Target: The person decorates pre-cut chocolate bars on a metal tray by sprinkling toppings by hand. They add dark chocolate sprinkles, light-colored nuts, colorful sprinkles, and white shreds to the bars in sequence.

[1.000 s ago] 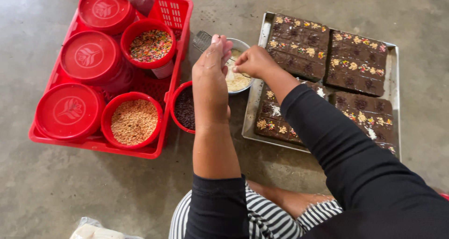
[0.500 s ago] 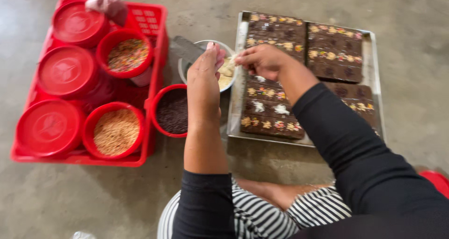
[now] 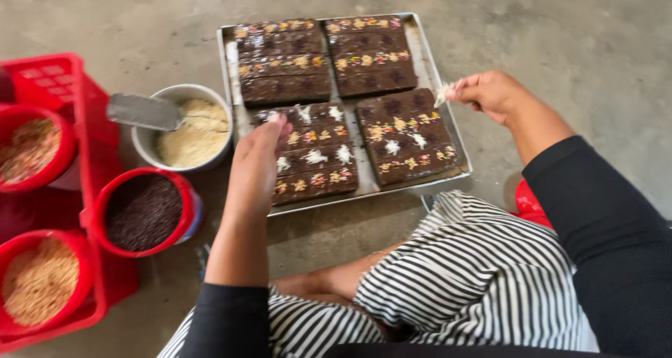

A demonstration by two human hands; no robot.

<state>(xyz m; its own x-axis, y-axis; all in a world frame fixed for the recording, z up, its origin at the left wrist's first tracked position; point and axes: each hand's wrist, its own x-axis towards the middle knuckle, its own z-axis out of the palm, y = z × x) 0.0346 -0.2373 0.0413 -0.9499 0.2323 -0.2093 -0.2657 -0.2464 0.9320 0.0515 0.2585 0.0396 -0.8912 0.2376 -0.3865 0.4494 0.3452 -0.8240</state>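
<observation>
A metal tray point(image 3: 427, 64) on the floor holds several dark brown cake slabs point(image 3: 285, 71) topped with coloured and white bits. My left hand point(image 3: 257, 160) hovers over the near-left slab point(image 3: 315, 155), fingers close together, with a few pale shreds at the fingertips. My right hand point(image 3: 486, 92) is at the tray's right edge, pinching a tuft of white shreds point(image 3: 443, 93) above the near-right slab point(image 3: 406, 137). A white bowl point(image 3: 183, 127) of pale grated topping sits left of the tray, with a flat metal tool point(image 3: 143, 111) lying across it.
A red crate point(image 3: 52, 85) at the left holds red tubs of sprinkles and crumbs point(image 3: 38, 281). A red tub of dark sprinkles point(image 3: 143, 211) stands beside it. My striped lap point(image 3: 476, 274) fills the foreground. Bare concrete floor point(image 3: 574, 29) lies beyond the tray.
Both hands left the white bowl and moved right over the tray. The right hand now carries white shreds at the tray's right side. The view shifted right.
</observation>
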